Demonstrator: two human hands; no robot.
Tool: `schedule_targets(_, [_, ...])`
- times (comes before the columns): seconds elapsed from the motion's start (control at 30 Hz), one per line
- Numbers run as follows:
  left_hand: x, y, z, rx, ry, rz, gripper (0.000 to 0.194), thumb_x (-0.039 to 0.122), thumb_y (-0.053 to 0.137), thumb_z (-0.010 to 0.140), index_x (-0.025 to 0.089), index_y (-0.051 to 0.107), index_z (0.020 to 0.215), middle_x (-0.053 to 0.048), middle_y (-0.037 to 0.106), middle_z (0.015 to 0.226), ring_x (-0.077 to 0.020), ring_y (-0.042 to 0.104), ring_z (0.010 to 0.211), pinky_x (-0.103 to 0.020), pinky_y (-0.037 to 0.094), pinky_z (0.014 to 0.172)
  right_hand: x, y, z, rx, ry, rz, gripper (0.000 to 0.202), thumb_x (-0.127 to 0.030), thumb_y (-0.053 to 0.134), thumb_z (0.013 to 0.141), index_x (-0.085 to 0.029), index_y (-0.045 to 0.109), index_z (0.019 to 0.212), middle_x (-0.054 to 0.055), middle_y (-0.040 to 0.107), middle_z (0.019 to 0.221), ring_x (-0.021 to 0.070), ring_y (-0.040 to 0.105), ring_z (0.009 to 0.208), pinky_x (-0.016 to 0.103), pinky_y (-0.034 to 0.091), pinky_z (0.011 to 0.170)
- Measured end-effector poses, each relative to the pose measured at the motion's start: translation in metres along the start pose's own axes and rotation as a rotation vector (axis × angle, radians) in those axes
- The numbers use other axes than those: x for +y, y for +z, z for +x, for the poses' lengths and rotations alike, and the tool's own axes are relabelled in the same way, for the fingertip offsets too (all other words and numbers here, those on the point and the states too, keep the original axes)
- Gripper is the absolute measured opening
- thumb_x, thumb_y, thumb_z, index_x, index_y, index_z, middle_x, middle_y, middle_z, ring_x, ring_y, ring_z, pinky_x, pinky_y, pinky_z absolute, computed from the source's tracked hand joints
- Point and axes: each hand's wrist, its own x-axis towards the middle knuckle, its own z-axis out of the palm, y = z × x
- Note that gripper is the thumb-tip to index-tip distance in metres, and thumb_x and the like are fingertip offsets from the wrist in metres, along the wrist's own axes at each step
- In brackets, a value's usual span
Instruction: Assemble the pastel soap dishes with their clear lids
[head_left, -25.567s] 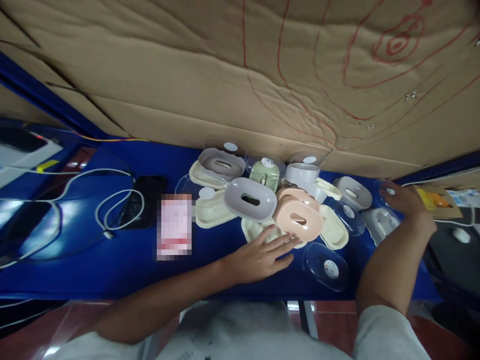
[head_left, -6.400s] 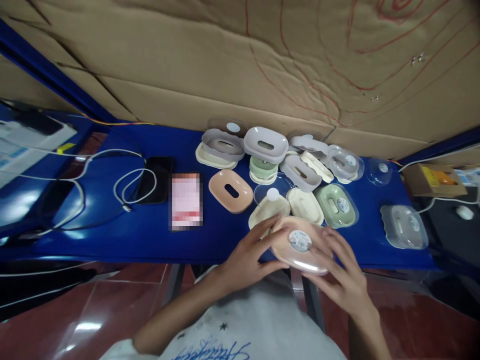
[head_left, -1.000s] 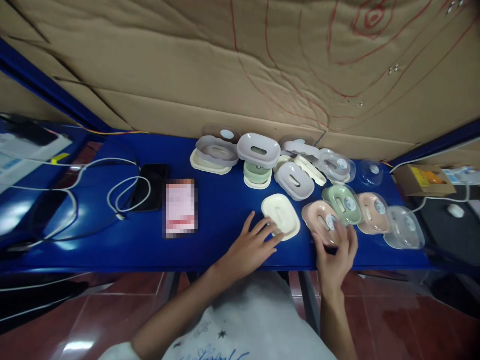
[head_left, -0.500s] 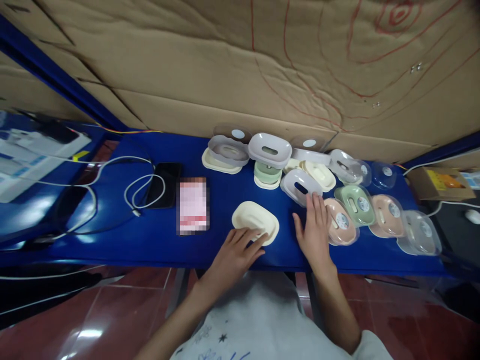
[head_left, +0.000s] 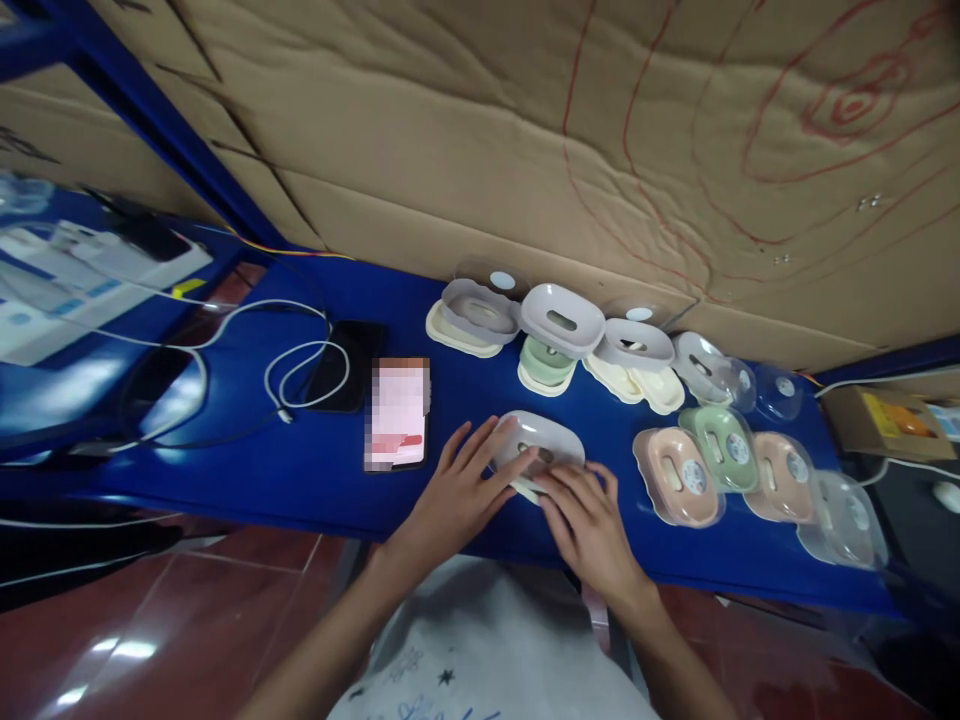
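Observation:
A greyish-lavender soap dish [head_left: 551, 432] with a slot in its floor sits over a cream base [head_left: 529, 489], near the table's front. My left hand [head_left: 469, 490] grips the dish's left end, fingers apart along the rim and thumb reaching over the slot. My right hand [head_left: 589, 520] is closed on the front right edge, its fingers over the rim. Between them the hands cover much of the dish and base. Behind stand another lavender dish [head_left: 562, 318], a green dish [head_left: 546, 362] on a cream base, and a wavy-edged grey piece [head_left: 480, 312].
To the right are peach [head_left: 677, 475] and green [head_left: 718, 450] soap dishes under clear covers. A phone [head_left: 399, 415], a dark device [head_left: 345, 368] and a looped white cable [head_left: 306, 375] lie left. Cardboard [head_left: 450, 150] walls the back; a small carton [head_left: 892, 420] stands right.
My right hand has brought a lavender dish left from the group onto the cream base. My left hand has shifted to the dish's left end. The camera view has tilted.

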Motion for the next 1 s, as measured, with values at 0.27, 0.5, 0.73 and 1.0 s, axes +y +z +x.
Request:
schedule_targets(0.27, [-0.003,-0.005,-0.01,-0.024,-0.008,-0.041,0.032,0.021,0.061,0.107,0.024,0.066,0.138,-0.01,0.067,0.148,-0.03,0.057,0.141,-0.046,0.054,0.106,0.004,0.012,-0.003,-0.023,-0.127,-0.026,0.052,-0.015,0.049,0.108,-0.031,0.053,0.157,0.005,0.071,0.145,0.0236,0.061,0.142,0.053,0.035,0.126])
schedule_targets(0.5, [0.001,-0.009,-0.032,0.035,-0.055,-0.102,0.025,0.023,0.067,0.103,0.022,0.069,0.128,-0.01,0.071,0.136,-0.0287,0.062,0.131,-0.045,0.054,0.102,0.021,-0.006,0.105,-0.047,-0.183,0.104,0.052,-0.016,0.036,0.11,-0.029,0.057,0.155,0.006,0.067,0.15,0.0211,0.062,0.14,0.045,0.051,0.117])
schedule_targets(0.73, [0.006,-0.009,-0.052,0.08,-0.109,-0.091,0.026,0.023,0.059,0.108,0.021,0.067,0.132,-0.011,0.068,0.144,-0.0289,0.059,0.137,-0.049,0.056,0.107,0.001,0.054,0.211,-0.207,-0.06,-0.186,0.054,-0.028,0.052,0.108,-0.013,0.05,0.16,0.021,0.058,0.156,0.0341,0.063,0.135,0.051,0.052,0.111])
schedule_targets(1.0, [0.004,-0.009,-0.052,0.098,-0.109,-0.079,0.026,0.023,0.057,0.109,0.021,0.066,0.133,-0.012,0.065,0.148,-0.0294,0.059,0.14,-0.049,0.058,0.109,-0.001,0.047,0.21,-0.003,-0.096,-0.233,0.047,-0.027,0.046,0.11,-0.015,0.055,0.155,0.019,0.049,0.163,0.0374,0.048,0.145,0.055,0.04,0.116])
